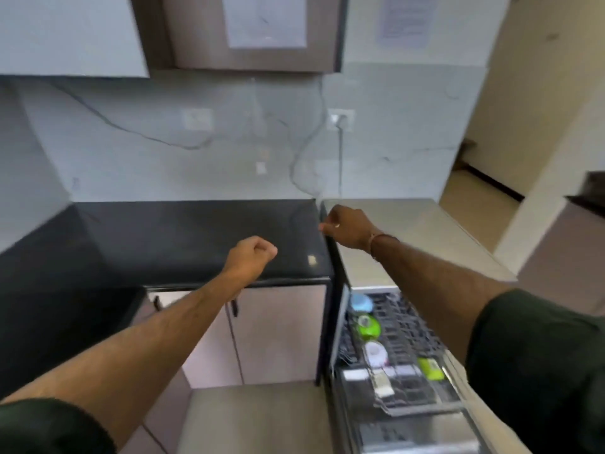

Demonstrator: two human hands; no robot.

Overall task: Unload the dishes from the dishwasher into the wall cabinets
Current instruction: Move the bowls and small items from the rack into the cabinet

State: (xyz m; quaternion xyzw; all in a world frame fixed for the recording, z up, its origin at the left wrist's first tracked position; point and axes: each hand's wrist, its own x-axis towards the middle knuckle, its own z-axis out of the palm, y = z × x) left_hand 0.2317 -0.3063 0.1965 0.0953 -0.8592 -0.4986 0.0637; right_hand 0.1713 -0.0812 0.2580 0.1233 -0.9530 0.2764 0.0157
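Black table [163, 244] runs along a grey veined backsplash [131, 158]. Wall socket [341, 119] above the table's back right corner, cable [339, 158] hanging from it. Second socket [197, 118] further left. Pale base doors [278, 329] with black handles [234, 308] under the front edge. Image blurred.

Black countertop [163, 244] meets a grey marble wall [147, 158].

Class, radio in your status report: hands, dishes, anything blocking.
Left hand fisted, empty. Right hand curled, apparently empty. Dishes in pulled-out rack. Wall cabinet closed.
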